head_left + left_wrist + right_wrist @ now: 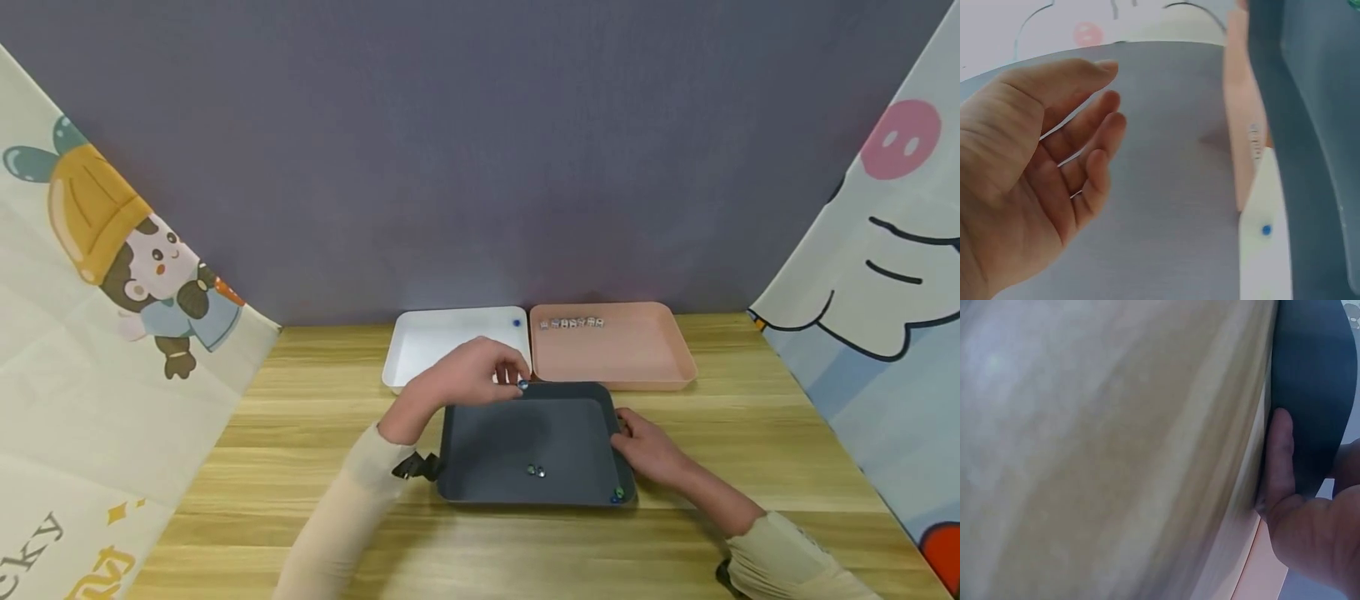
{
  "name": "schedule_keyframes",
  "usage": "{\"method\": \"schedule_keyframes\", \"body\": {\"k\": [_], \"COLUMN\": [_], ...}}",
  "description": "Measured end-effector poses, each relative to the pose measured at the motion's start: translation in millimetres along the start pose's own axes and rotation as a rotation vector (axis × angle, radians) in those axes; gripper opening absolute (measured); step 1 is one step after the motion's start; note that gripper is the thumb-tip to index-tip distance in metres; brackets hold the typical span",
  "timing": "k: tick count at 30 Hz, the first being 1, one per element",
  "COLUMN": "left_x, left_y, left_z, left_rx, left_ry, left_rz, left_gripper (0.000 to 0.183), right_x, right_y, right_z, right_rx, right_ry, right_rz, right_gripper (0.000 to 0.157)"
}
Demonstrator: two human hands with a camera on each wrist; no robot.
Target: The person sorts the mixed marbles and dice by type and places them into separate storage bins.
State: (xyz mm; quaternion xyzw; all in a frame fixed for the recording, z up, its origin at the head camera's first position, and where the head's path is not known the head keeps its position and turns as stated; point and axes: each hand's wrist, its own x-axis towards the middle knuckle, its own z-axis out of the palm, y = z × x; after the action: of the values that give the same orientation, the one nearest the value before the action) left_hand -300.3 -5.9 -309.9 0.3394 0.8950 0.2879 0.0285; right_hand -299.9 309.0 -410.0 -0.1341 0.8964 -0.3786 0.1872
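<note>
My left hand (480,373) hangs over the far edge of a dark grey tray (487,442), a small glass marble (522,384) at its thumb and fingertips. In the left wrist view the left hand (1041,156) has bent fingers, and the marble does not show. Two clear-greenish marbles (541,472) lie near the tray's front middle. A green marble (618,492) and a blue marble (616,500) sit in its front right corner. On the tray's right side, my right hand (652,450) grips the wall; the right wrist view shows a finger (1281,450) along the wall.
Behind the dark tray stand a white tray (427,346) and, right of it, a pink tray (615,350). One small blue piece (517,322) lies in the white tray. Several dice (573,323) form a row in the pink tray. A grey wall (480,167) rises behind.
</note>
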Motion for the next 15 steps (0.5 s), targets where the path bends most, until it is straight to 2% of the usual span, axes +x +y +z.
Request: {"method": "schedule_keyframes", "body": {"k": [4,10,15], "left_x": [-11.0,-29.9,-37.6], "left_y": [8.9,18.7,24.2], "left_z": [-6.4,-8.6,-8.8], "left_rx": [0.035,0.016,-0.007], "left_ry": [0.135,0.311,0.476], "left_rz": [0.023,0.051,0.128], "left_gripper": [0.013,0.015,0.014], "right_x": [1.1,0.0,-1.4], "right_y": [-0.8,-0.9,0.7], "right_z": [0.0,5.1,3.1], "right_rx": [0.012,0.062,0.053], "right_ry": [0.010,-0.014,0.002], "right_rz": [-0.001,0.014,0.016], "right_gripper": [0.044,0.044,0.043]}}
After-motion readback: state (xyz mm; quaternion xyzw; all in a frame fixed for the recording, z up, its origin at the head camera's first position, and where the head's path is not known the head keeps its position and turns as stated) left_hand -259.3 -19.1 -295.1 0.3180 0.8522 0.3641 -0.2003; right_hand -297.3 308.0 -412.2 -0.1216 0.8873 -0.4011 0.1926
